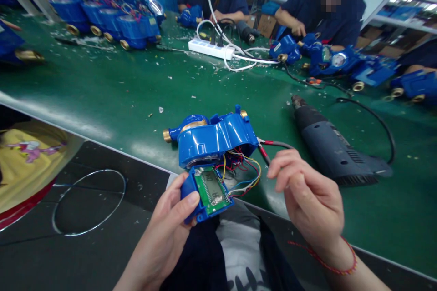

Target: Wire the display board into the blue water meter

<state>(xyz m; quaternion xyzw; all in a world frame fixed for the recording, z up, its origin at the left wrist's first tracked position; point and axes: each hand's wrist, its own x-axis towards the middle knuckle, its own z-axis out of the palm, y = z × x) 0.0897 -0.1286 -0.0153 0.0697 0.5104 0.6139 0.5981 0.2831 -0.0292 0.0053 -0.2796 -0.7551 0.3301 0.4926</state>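
My left hand [175, 211] grips a blue module with a green circuit board [210, 189] and a small display, at the table's front edge. Thin coloured wires [257, 175] run from the board into an open blue meter housing [216, 138], which lies on its side with brass fittings at its ends. A grey cable [278, 144] with red sleeves comes out of the housing's right side. To the right of the wires my right hand [307, 195] is raised, its fingers curled and thumb against them; whatever they may pinch is too small to make out.
A dark heat gun [331, 145] lies right of the housing. Behind are a white power strip [210, 48], several blue meters [133, 29] at left and more at right. Two people sit across the green table [119, 86]. A metal ring [89, 202] is at lower left.
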